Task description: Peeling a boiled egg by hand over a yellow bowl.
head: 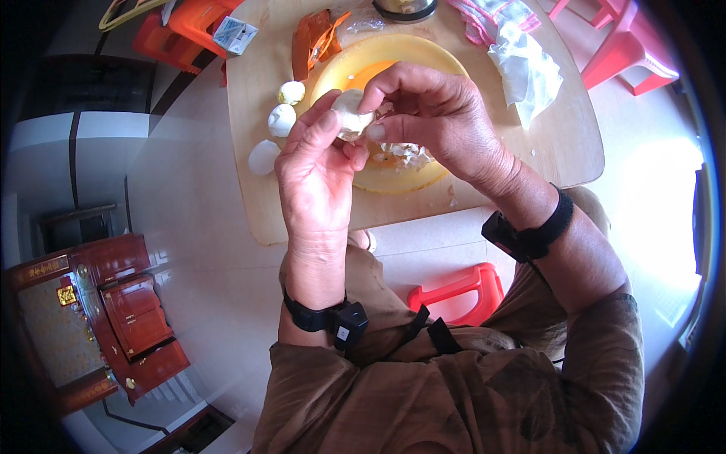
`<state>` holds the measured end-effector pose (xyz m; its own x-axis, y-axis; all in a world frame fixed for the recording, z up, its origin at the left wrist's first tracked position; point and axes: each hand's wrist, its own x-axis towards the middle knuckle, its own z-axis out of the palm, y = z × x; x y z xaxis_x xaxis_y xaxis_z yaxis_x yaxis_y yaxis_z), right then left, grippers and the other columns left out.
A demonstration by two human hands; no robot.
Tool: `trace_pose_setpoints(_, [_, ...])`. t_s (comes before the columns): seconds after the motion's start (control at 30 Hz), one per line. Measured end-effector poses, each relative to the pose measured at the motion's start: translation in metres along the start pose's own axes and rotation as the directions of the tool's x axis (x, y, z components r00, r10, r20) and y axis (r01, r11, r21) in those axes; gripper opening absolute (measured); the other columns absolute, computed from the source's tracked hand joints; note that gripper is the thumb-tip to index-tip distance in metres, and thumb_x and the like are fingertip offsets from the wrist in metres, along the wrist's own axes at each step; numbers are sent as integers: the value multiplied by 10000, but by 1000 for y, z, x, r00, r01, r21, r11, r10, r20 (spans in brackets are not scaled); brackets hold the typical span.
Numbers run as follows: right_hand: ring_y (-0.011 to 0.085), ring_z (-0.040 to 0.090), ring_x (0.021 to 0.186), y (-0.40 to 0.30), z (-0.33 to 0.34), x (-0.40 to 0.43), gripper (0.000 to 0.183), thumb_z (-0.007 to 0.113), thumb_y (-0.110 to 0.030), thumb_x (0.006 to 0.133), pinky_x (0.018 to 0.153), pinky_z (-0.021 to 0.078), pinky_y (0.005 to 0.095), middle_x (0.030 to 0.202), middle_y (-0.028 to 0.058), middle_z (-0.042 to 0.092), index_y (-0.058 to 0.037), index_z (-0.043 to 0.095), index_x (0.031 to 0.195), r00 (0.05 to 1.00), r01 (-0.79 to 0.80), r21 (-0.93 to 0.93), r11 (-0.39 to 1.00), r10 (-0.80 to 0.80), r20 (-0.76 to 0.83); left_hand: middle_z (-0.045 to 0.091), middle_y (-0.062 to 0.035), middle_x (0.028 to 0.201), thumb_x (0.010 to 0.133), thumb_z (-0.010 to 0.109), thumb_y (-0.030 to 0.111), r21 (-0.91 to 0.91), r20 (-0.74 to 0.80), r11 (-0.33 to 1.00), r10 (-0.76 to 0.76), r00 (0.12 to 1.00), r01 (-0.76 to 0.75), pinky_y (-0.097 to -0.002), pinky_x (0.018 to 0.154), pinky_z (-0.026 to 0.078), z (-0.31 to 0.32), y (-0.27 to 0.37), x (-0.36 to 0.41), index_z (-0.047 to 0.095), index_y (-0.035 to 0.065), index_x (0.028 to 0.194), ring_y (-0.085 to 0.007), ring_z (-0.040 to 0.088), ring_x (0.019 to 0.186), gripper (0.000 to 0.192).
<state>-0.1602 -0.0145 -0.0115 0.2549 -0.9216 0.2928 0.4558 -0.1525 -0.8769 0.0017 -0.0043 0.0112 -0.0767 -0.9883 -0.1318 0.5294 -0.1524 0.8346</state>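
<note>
My left hand (317, 150) holds a whitish egg (347, 116) between thumb and fingers, above a yellow plastic basin (437, 48). From the other side, the thumb and index finger of my right hand (445, 110) pinch at the egg's edge, with a thin piece of eggshell (385, 109) between them. Broken shell bits (409, 156) lie in the basin under my right hand. Left of the basin, a yellowish-white egg (291, 92), a white egg (282, 120) and another smooth white egg (264, 157) rest in a row on the wooden tabletop (255, 210).
Behind the basin are an orange packet (312, 45) and a metal vessel (405, 8). A pink-and-white cloth (482, 20) and a white plastic bag (524, 74) lie at right. A small carton (235, 35) sits by the left edge. Red plastic stools (485, 289) stand around.
</note>
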Motion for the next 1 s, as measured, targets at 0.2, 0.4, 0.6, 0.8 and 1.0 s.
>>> trace_pose_setpoints(0.2, [84, 596, 830, 0, -1, 0, 141, 627, 87, 792, 791, 491, 223, 831, 4, 603, -9, 600, 892, 998, -39, -44, 998, 41, 42, 629, -125, 948, 851, 607, 120, 25, -23, 1000, -15, 1000, 15, -256, 520, 441, -2, 0, 1, 585, -47, 1099, -159, 574, 706, 299])
trace_pose_setpoints(0.4, [93, 593, 845, -1, -1, 0, 140, 612, 75, 796, 810, 485, 235, 837, 7, 591, -16, 591, 901, 995, -88, -31, 996, 89, 35, 634, -120, 948, 854, 590, 138, 17, -21, 1000, 2, 1000, -1, -259, 516, 433, -1, 1, 1, 594, -45, 1087, -165, 570, 696, 297])
trace_pose_setpoints(0.6, [109, 601, 862, -5, -4, -2, 138, 612, 64, 786, 814, 487, 247, 851, 15, 591, -11, 579, 898, 991, -128, -12, 992, 128, 38, 635, -120, 935, 851, 588, 158, -5, 7, 1000, -11, 1000, 11, -266, 512, 428, -3, 3, 2, 599, -48, 1076, -174, 567, 691, 305])
trace_pose_setpoints(0.8, [112, 604, 888, -6, -3, -2, 195, 630, 80, 773, 838, 487, 247, 891, 23, 603, -8, 581, 940, 992, -128, -4, 992, 128, 7, 634, -124, 932, 848, 582, 147, -22, -19, 1000, -3, 1000, 2, -277, 510, 433, 1, 3, 0, 593, -58, 1069, -178, 571, 697, 302])
trace_pose_setpoints(1.0, [97, 598, 899, -2, 0, 1, 223, 632, 113, 764, 862, 483, 238, 908, 3, 606, -9, 589, 945, 999, -12, 39, 999, 10, 33, 631, -130, 938, 847, 586, 142, 15, -39, 1000, -5, 999, 5, -272, 500, 436, 3, 3, -1, 590, -61, 1067, -171, 575, 688, 299])
